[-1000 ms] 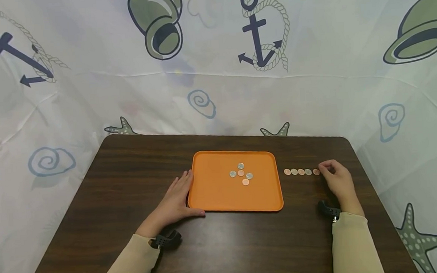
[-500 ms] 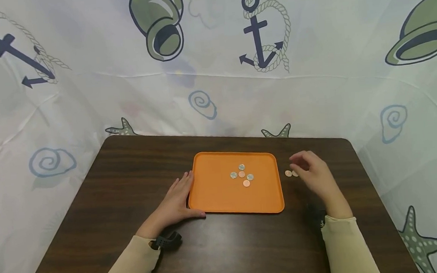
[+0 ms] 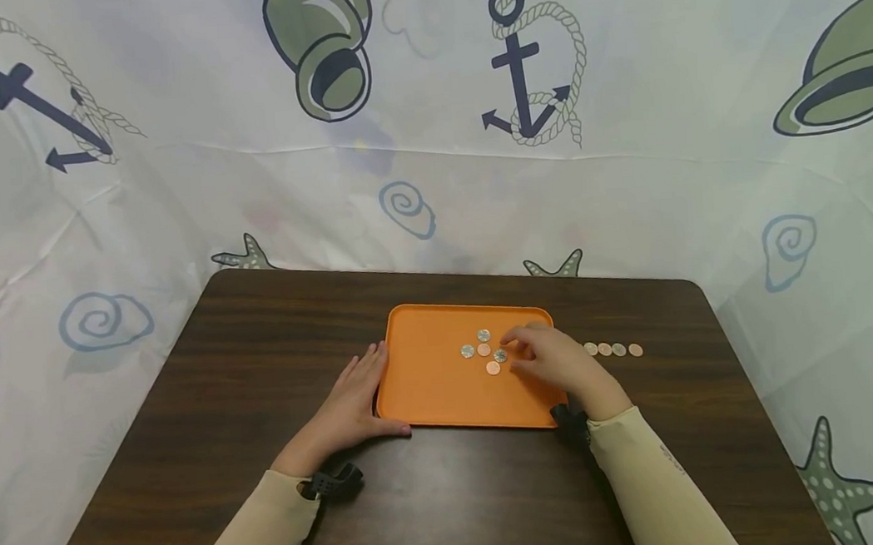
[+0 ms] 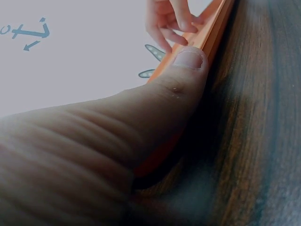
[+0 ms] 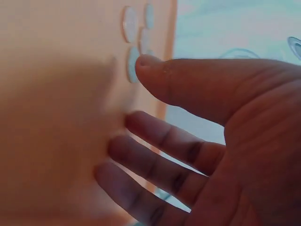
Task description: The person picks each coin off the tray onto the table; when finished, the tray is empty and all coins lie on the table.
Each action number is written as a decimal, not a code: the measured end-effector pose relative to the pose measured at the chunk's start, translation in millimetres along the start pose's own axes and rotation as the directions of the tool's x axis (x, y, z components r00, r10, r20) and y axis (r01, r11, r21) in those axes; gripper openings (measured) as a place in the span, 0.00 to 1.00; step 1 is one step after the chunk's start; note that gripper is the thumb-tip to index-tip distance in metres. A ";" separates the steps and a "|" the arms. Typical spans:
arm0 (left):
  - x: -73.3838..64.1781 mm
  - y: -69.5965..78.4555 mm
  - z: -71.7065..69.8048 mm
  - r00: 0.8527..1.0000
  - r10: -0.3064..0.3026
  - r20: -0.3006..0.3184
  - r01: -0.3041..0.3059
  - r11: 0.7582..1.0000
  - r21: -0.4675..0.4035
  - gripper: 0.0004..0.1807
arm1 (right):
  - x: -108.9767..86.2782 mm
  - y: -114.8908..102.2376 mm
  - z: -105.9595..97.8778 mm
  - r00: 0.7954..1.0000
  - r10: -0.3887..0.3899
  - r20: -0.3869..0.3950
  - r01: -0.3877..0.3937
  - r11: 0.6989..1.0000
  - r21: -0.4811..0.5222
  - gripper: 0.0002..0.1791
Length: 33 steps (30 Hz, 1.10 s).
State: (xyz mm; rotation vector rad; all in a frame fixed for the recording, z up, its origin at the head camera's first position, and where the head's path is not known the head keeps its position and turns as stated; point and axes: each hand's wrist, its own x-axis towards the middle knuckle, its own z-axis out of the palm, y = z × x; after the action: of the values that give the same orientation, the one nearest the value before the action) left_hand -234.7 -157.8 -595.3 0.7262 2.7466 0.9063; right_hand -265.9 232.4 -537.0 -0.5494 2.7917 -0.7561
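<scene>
1. Far left, white cloth [image 3: 8,257] hangs behind the dark wood-grain bench [image 3: 296,314], printed with anchors, spiral shells and starfish.
2. In from the near left comes a pale left sleeve [image 3: 253,525], a dark wrist device [image 3: 334,481] at its cuff.
3. And here's the left hand [image 3: 350,403], flat along the left end of the orange tray [image 3: 421,390]! Its grip is relaxed: fingers stretched up the tray's side, thumb laid along the near edge, as the left wrist view bears out.
4. Onto the tray itself, which sits mid-bench, and there are five coins, right of its middle in a rough cross: a silver coin [image 3: 467,351] at left, another silver coin [image 3: 483,335] at the far point, a copper coin [image 3: 484,350] in the centre, a second copper coin [image 3: 493,368] nearest the person, and a silver coin [image 3: 500,356] at right.
5. Right there is the right hand [image 3: 554,361], reaching over the tray's right side! Its grip is loose, thumb and fingers parted beside that right-hand silver coin; the right wrist view has the thumb tip overlapping its edge, though whether they touch I cannot tell.
6. Finally, the far right: a row of coins [image 3: 605,350] lies on the bench, four showing beyond the right hand.
</scene>
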 end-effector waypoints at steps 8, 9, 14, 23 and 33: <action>0.4 -2.2 2.0 1.000 -0.009 0.002 0.009 1.000 0.012 0.81 | 13.8 -0.9 11.8 0.998 0.036 0.056 -0.038 0.999 0.022 0.12; 0.4 -2.0 2.0 1.000 -0.006 0.000 0.006 1.000 0.013 0.80 | 14.8 -0.9 13.0 0.997 0.049 0.062 -0.050 0.998 0.024 0.12; -0.3 -0.5 1.3 1.000 0.001 -0.007 -0.001 1.000 0.012 0.80 | 17.8 1.3 16.6 0.992 0.086 0.094 -0.091 0.994 0.055 0.09; -2.2 -1.4 -0.3 1.000 -0.004 -0.005 0.004 1.000 0.021 0.80 | 19.8 4.1 16.2 0.993 0.073 0.092 -0.090 0.978 0.191 0.10; -2.9 -2.9 0.0 1.000 0.011 -0.004 -0.011 1.000 0.012 0.80 | -13.7 11.4 5.0 0.992 0.049 -0.114 -0.025 0.977 0.211 0.07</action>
State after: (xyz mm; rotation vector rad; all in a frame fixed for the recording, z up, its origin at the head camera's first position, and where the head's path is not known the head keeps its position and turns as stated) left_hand -233.4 -161.2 -597.1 0.7437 2.7568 0.8953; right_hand -255.4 244.8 -545.9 -0.4258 2.7719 -1.0915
